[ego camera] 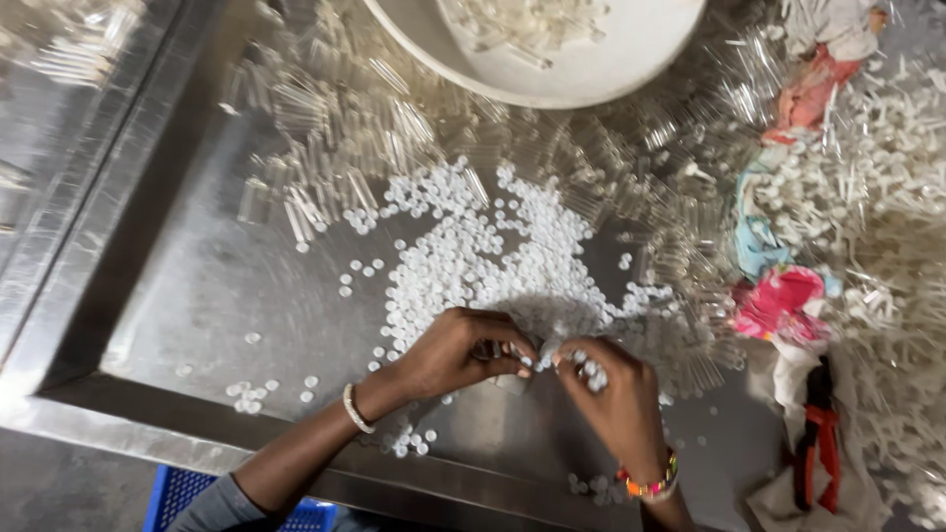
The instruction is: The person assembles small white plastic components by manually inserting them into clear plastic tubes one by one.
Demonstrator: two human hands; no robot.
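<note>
Both hands meet at counter's near edge, left hand [455, 353] and right hand [613, 394] each pinched on a small clear tube [545, 350] and white caps [493, 261]: light, stiff, slippery bits, best gripped by fingertips mid-body.

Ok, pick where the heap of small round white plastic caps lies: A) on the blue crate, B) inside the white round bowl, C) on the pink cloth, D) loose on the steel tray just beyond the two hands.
D: the small round white plastic caps lie spread on the bare steel tray, just beyond the left hand and right hand.
</note>
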